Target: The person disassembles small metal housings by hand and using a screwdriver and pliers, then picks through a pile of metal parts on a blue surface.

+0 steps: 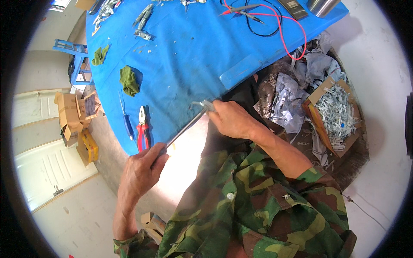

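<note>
My left hand (pixel 141 172) is closed around the handle of a screwdriver, its long metal shaft (pixel 186 130) slanting up and to the right. The shaft's tip meets a small grey metal part (pixel 207 105), pinched in the fingers of my right hand (pixel 234 119) at the near edge of the blue-covered table (pixel 185 64). Most of that part is hidden by my fingers. On the cloth left of the shaft lie red-handled pliers (pixel 142 129) and a blue-handled screwdriver (pixel 128 125).
Green rags (pixel 129 81) and grey metal pieces (pixel 144 22) lie farther up the table. Red and black test leads (pixel 280 26) hang over its right edge. A cardboard box of metal scraps (pixel 337 116) stands at right; a blue stool (pixel 78 60) and cartons (pixel 69 112) at left.
</note>
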Motion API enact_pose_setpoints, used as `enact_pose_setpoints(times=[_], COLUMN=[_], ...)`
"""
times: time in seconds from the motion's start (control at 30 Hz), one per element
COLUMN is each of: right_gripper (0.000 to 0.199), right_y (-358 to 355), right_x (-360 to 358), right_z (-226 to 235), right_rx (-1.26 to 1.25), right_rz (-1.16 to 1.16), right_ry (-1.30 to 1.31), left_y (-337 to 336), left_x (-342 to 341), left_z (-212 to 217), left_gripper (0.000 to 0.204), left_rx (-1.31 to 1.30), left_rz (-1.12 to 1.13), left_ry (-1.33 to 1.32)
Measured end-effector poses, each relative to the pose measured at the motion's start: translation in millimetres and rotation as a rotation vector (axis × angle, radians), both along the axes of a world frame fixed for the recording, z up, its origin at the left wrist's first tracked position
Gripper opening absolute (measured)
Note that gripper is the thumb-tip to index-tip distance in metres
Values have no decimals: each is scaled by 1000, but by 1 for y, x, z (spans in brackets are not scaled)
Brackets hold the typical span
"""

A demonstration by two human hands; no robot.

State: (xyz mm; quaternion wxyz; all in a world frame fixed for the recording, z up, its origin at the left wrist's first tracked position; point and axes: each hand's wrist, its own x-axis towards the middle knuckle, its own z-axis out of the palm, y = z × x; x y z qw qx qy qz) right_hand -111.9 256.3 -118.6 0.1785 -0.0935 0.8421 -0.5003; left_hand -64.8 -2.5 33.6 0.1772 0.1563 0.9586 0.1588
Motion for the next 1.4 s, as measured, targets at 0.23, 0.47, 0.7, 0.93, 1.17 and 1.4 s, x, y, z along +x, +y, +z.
enact_pose_setpoints(times=[0.23,0.47,0.7,0.93,1.17,1.4], right_gripper=[33,34,33,31,32,33], right_y=[-2,-1,3,3,3,2], right_x=[0,-1,-2,-2,-1,-1], right_z=[-1,-8,0,-1,-8,-5], right_rx=[-9,-18,-21,-7,-62,-32], right_rz=[-16,-15,11,28,-8,-29], right_ry=[6,24,-18,9,-6,6], left_y=[-11,4,9,3,-4,3], left_x=[7,11,10,7,9,22], left_z=[-18,0,4,-2,-17,-21], left_gripper=[23,25,25,24,22,22], left_rx=[115,-87,-225,-73,108,27], left_rz=[173,-15,-142,-65,190,37], left_ry=[-160,112,181,80,-206,151])
